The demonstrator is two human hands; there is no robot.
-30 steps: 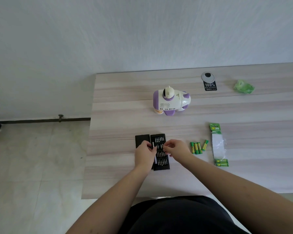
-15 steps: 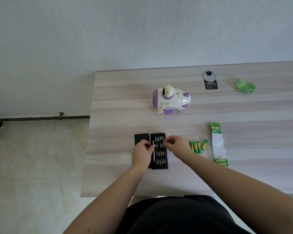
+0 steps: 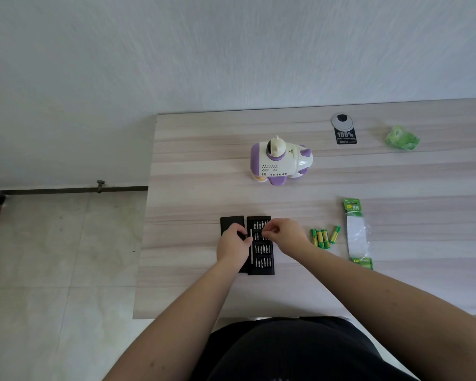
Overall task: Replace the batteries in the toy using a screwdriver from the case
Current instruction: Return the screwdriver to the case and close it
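A: Both hands are over the open screwdriver case (image 3: 260, 244) now. The left hand (image 3: 232, 244) has slid up along the case's left edge since a second ago, its thumb against the slim silver screwdriver handle (image 3: 251, 247) lying in its slot.

B: And the right hand (image 3: 283, 236)?

A: It's crept left and further away from the body, over the upper rows of bits (image 3: 260, 224). Fingertips are drawn together as if pinching one, but I can't tell whether a bit is actually between them; it's too small to see.

B: So the left hand is holding what, exactly?

A: Fingers curled over the case's edge and the black lid (image 3: 231, 224) beside it, steadying it, I'd say. The handle looks seated in the tray, not lifted.

B: What does that mean for the job?

A: Early days. My read is they're choosing a bit; the driver isn't assembled yet. The purple-and-white toy (image 3: 280, 162) sits untouched on the counter (image 3: 193, 166), well beyond the hands.

B: The new cells?

A: Four green batteries (image 3: 324, 237) lie loose just right of the right hand, with the torn blister pack (image 3: 357, 235) farther right.
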